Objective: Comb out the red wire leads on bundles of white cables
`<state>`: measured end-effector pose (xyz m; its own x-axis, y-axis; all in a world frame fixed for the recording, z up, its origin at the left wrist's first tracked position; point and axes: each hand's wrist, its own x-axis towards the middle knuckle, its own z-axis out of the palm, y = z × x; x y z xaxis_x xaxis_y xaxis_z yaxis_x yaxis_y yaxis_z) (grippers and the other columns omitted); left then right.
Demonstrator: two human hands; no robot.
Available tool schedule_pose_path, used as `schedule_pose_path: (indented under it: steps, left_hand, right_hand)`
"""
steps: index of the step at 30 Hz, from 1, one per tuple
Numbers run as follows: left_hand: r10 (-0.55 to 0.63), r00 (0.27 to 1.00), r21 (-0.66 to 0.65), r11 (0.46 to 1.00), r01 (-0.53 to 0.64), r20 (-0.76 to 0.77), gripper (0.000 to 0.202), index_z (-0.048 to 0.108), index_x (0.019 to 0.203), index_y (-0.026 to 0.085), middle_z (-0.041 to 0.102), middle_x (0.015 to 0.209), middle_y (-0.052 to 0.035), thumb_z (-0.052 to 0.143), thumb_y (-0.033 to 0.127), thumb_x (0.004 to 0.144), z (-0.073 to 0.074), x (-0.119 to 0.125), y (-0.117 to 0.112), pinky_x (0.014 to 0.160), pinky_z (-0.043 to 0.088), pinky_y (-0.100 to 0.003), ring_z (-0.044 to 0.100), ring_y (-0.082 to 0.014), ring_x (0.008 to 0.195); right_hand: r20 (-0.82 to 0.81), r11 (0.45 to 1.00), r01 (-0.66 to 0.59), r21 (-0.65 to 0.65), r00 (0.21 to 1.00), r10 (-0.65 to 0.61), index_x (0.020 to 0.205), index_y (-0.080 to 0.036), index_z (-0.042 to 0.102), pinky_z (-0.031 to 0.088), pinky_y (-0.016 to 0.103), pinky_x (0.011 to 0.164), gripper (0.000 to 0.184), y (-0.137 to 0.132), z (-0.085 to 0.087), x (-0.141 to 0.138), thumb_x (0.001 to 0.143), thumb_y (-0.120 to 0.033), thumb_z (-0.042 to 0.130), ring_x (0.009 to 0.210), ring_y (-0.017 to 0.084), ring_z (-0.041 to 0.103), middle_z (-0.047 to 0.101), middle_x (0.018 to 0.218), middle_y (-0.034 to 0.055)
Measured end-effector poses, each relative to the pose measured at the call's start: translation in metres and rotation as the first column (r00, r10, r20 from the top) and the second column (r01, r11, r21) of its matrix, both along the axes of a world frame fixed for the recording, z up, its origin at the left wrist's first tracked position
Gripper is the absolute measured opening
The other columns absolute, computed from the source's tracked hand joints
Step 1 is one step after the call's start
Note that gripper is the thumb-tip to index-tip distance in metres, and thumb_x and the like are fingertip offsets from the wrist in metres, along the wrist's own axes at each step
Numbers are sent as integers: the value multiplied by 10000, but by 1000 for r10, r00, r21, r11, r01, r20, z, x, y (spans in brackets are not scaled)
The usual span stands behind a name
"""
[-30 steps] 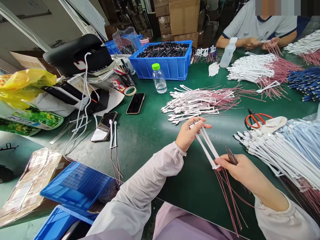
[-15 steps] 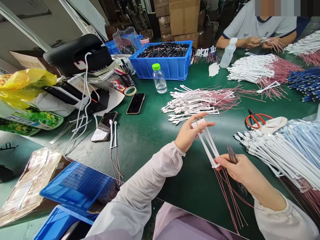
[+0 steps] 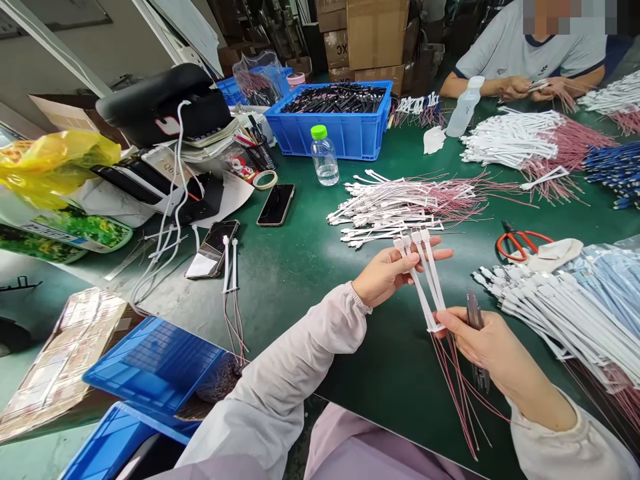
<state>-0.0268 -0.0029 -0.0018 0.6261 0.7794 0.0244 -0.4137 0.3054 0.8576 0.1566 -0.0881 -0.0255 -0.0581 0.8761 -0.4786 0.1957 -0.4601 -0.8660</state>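
Left hand [image 3: 384, 277]: grip closed on white flat cables [image 3: 425, 283], held upright. Right hand [image 3: 493, 350]: grip closed on their lower ends and a dark comb [image 3: 474, 317].

Green counter [image 3: 295, 300]: loose white cable bundle [image 3: 395, 207] just ahead of the left hand [image 3: 383, 277]; red-handled scissors [image 3: 515, 245] and a white cable stack [image 3: 545, 313] right of the right hand [image 3: 493, 347]; smartphone [image 3: 276, 205] left of both.

bright, even indoor light, source out of frame; shadows faint and soft on the table [image 3: 400, 433]; small glare on the bottle [image 3: 325, 157]; held cables [image 3: 425, 283] sharp; wide-angle bowing toward left and near edges.
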Motion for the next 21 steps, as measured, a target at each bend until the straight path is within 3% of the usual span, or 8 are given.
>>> schedule_pose_path:
  steps: [6,10,13,15,17,19,21]
  left_hand:
    - [3,1000,-63,998,-3,0,523,536,1294,217,575,1286,-114,584,406,809,1,0,1,558,270,-245,450,-103,708]
    - [18,997,-61,998,-23,-69,540,556,1274,235,659,1125,-83,638,419,773,-4,1,2,592,303,-242,465,-112,703]
    - [71,991,-62,995,-78,-115,445,656,1132,195,668,1000,-69,651,439,760,-9,4,3,578,296,-238,434,-87,643]
    - [113,986,-65,990,-121,-122,379,697,1014,162,646,953,-60,650,438,760,-11,8,3,546,272,-232,394,-64,607]
    - [156,981,-87,982,-166,-120,351,699,965,143,611,894,-43,659,422,755,-11,12,1,536,270,-224,387,-57,612]
    - [192,972,-133,969,-210,-135,357,684,999,144,565,825,-16,679,390,741,-10,15,-1,564,305,-212,406,-59,641]
    - [225,960,-178,951,-254,-169,382,667,1045,150,520,783,7,699,356,725,-8,17,-3,627,351,-211,428,-59,672]
  right_hand:
    - [9,1000,-1,-20,1000,1,747,-137,679,100,239,407,470,0,4,-4,743,-606,645,390,59,181,272,408,-82]
    - [85,995,-95,-20,992,97,783,-146,683,135,241,396,474,-1,4,-1,796,-608,577,393,75,206,265,429,-77]
    - [301,974,-162,159,947,109,843,-172,676,276,253,412,449,-3,7,-2,839,-592,517,427,114,362,428,521,-26]
    - [486,895,-180,408,873,-46,922,-186,642,396,274,514,426,-6,8,-6,828,-588,537,562,156,513,571,740,32]
    - [608,778,-262,572,771,-187,970,-189,596,434,290,588,436,-10,5,-12,811,-593,566,671,185,575,595,901,63]
    - [690,703,-382,600,692,-213,955,-195,574,418,290,571,374,-12,0,-16,849,-552,548,656,185,582,598,886,54]
    - [737,677,-456,578,647,-194,913,-203,571,393,291,560,252,-13,-5,-16,915,-443,495,624,179,575,606,819,36]
